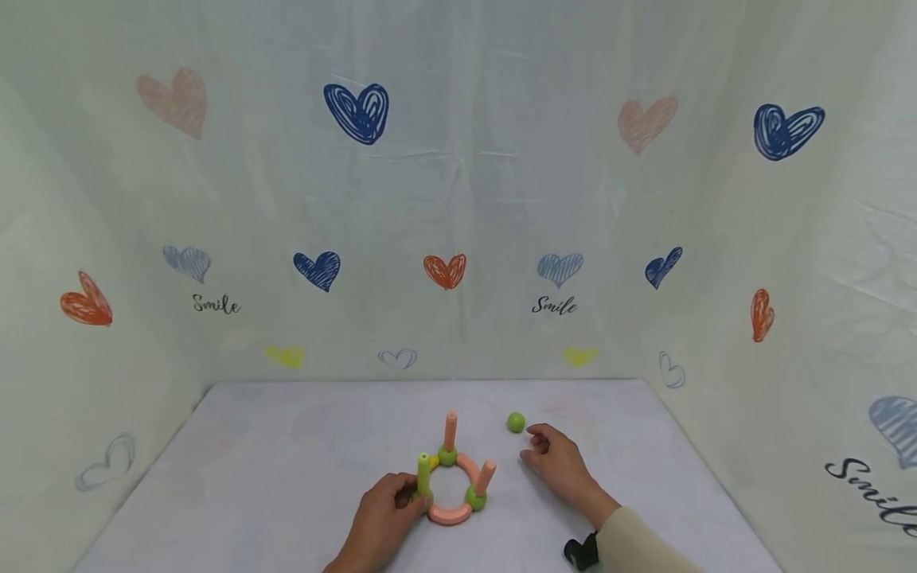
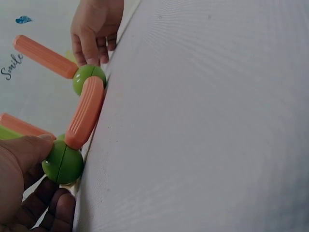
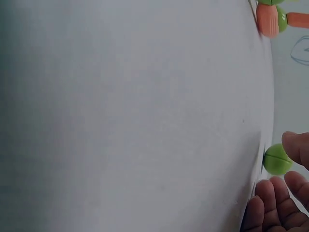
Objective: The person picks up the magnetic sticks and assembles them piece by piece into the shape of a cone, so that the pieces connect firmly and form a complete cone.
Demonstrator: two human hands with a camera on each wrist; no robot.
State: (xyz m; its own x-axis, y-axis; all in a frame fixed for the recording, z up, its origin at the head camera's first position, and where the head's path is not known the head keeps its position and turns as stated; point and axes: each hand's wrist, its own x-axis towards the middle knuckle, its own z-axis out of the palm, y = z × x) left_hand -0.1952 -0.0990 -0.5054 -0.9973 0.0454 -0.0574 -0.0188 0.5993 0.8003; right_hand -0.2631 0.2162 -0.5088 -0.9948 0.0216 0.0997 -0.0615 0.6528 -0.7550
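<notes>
A ring of toy building pieces stands on the table, made of curved orange rods (image 1: pixel 450 516), a yellow piece (image 1: pixel 433 461) and green balls (image 1: pixel 476 497). Two straight orange rods (image 1: pixel 450 431) and one light green rod (image 1: pixel 423 473) rise from its balls. My left hand (image 1: pixel 381 513) pinches the green ball (image 2: pixel 63 162) at the ring's left, below the light green rod. To the right of the ring, a loose green ball (image 1: pixel 516 422) lies on the table. My right hand (image 1: pixel 562 468) hovers just beside it, thumb and fingers parted, holding nothing.
A white cloth covers the table (image 1: pixel 286 446). Behind it hangs a pale curtain (image 1: pixel 458 183) printed with hearts and words, wrapping round both sides. A black strap piece (image 1: pixel 583 552) sits at my right wrist, by the beige sleeve (image 1: pixel 637 545).
</notes>
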